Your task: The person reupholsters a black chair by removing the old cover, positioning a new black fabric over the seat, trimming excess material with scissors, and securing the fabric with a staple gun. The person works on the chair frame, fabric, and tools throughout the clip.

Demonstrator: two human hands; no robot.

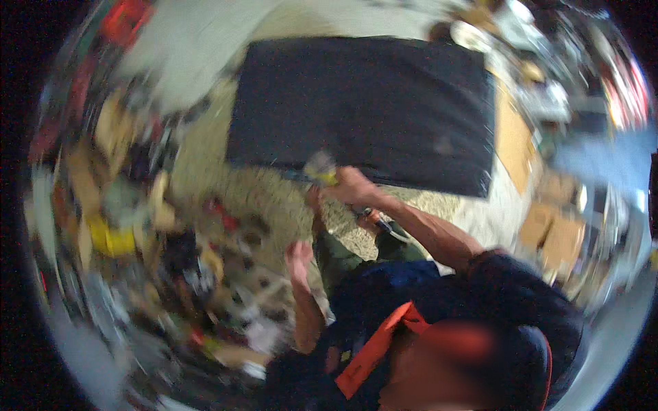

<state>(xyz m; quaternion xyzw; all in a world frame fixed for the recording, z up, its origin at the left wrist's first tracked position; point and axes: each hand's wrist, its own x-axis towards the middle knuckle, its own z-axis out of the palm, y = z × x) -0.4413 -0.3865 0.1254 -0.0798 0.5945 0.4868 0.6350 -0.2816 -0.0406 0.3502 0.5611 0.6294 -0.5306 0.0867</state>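
Observation:
My right hand (pixel 353 186) reaches forward at the near edge of a large black-covered rectangular slab (pixel 363 109). Its fingers are closed round a grey and yellow object (pixel 321 168), too smeared to name exactly. That object overlaps the slab's near edge; whether it touches cannot be told. Lower and to the left, my left hand (pixel 298 260) is held up beside my leg, apart from the slab. It looks empty with its fingers loosely apart, though motion blurs them.
Mixed clutter with a yellow item (pixel 112 236) covers the floor at left. Cardboard boxes (pixel 552 236) stand at right, near a tan board (pixel 514 133) beside the slab. A red item (pixel 125 20) is at far left. My feet are just below the slab's near edge.

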